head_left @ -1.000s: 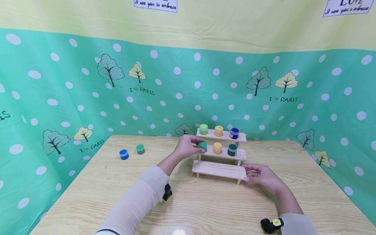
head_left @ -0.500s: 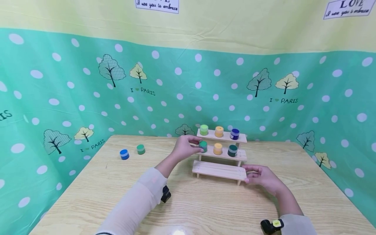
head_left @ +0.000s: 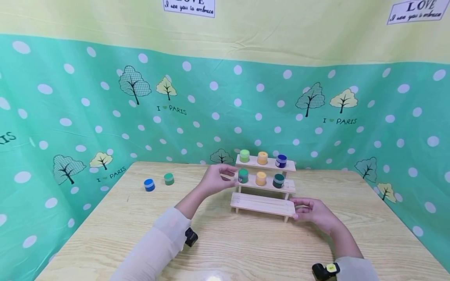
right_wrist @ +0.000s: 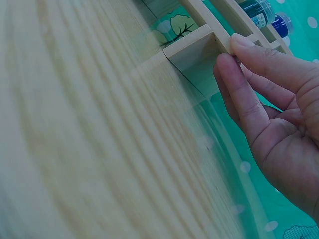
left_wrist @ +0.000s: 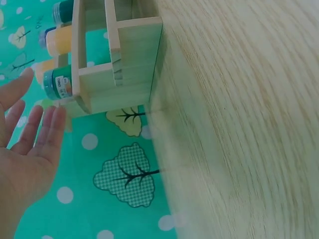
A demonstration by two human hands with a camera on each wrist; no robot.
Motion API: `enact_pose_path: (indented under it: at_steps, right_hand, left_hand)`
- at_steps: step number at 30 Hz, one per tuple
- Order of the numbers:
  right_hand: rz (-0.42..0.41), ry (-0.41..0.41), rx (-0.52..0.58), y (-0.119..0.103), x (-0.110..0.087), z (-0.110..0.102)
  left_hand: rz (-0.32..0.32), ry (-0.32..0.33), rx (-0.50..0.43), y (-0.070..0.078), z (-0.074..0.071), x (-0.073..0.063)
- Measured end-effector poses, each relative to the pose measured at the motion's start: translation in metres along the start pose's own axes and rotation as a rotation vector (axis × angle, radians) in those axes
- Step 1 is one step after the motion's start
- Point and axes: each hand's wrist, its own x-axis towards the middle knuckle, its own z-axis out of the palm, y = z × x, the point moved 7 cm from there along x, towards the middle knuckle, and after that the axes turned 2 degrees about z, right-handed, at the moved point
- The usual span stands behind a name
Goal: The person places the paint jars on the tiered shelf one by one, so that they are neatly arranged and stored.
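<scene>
A three-tier wooden display stand (head_left: 263,204) stands toward the back of the table. On its middle tier sit a green paint jar (head_left: 243,176) at the left, a yellow-orange jar (head_left: 261,178) and a dark green jar (head_left: 279,180). Just left of that green jar, my left hand (head_left: 214,180) has its fingers and thumb spread, holding nothing; a gap also shows in the left wrist view. My right hand (head_left: 316,212) pinches the right end of the bottom tier, thumb on its edge in the right wrist view. That tier bears no jars.
The top tier holds a light green jar (head_left: 244,156), an orange jar (head_left: 262,158) and a dark blue jar (head_left: 281,161). Farther left on the table (head_left: 239,249) are a blue jar (head_left: 149,185) and another green jar (head_left: 169,179). A patterned curtain (head_left: 197,89) hangs behind.
The left hand has let go of the green jar on the middle tier and drawn back slightly to the left. The right hand keeps its hold on the stand.
</scene>
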Motion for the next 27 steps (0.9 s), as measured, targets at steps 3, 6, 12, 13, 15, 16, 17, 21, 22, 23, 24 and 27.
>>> enact_pose_path:
  at_steps: [3,6,12,13,15,16,17,21,22,23,24,27]
  right_hand:
    - [0.003,0.005,-0.002,0.0,0.0,0.0]
    - [0.001,0.002,-0.001,0.0,0.0,0.0]
    - [-0.017,-0.016,0.016,-0.001,0.0,0.0]
    - [-0.016,-0.015,0.019,-0.001,0.0,0.001]
    - [-0.023,-0.02,0.017,-0.002,0.0,0.001]
    - [-0.022,-0.018,0.017,-0.002,0.0,0.001]
    - [-0.02,-0.014,0.016,-0.002,0.0,0.001]
    - [-0.007,-0.001,-0.001,-0.001,0.0,0.0]
    - [-0.002,0.004,-0.003,0.0,0.0,-0.001]
    - [-0.002,0.006,-0.009,0.0,0.0,-0.001]
    - [-0.002,0.006,-0.013,0.0,0.0,-0.001]
    - [-0.002,0.008,-0.016,0.001,0.0,-0.002]
  left_hand:
    - [0.045,-0.032,-0.003,0.004,0.0,-0.004]
    - [0.081,-0.052,0.011,0.007,-0.002,-0.01]
    - [0.1,-0.048,0.073,0.011,-0.008,-0.018]
    - [0.101,-0.046,0.077,0.011,-0.01,-0.018]
    - [0.109,-0.048,0.075,0.01,-0.012,-0.02]
    - [0.109,-0.049,0.076,0.009,-0.014,-0.022]
    - [0.11,-0.05,0.075,0.009,-0.016,-0.023]
    - [0.112,-0.044,0.07,0.007,-0.023,-0.028]
    - [0.109,-0.042,0.071,0.007,-0.025,-0.029]
    - [0.108,-0.038,0.072,0.006,-0.027,-0.03]
    - [0.105,-0.033,0.077,0.006,-0.029,-0.031]
    - [0.092,-0.02,0.095,0.005,-0.035,-0.034]
